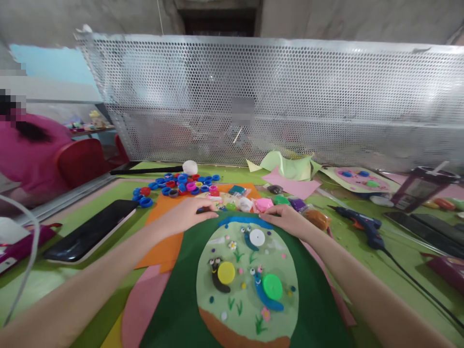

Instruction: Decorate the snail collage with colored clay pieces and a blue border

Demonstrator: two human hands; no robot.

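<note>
A dark green craft sheet stands tilted up before me, its lower end out of view. It bears a pale green oval with three snail figures, their shells made of a white bottle cap, a yellow bottle cap and a bright green bottle cap. Small flowers, grass and dots surround them, with blue along the top and brown at the bottom. My left hand grips the sheet's upper left edge with bent fingers. At the upper right edge, my right hand pinches it; its thumb is partly hidden.
Behind lie bottle caps and bagged clay. A phone is at left; a glue gun, a cup and a second picture are at right. A perforated metal panel closes the back. A person in pink sits far left.
</note>
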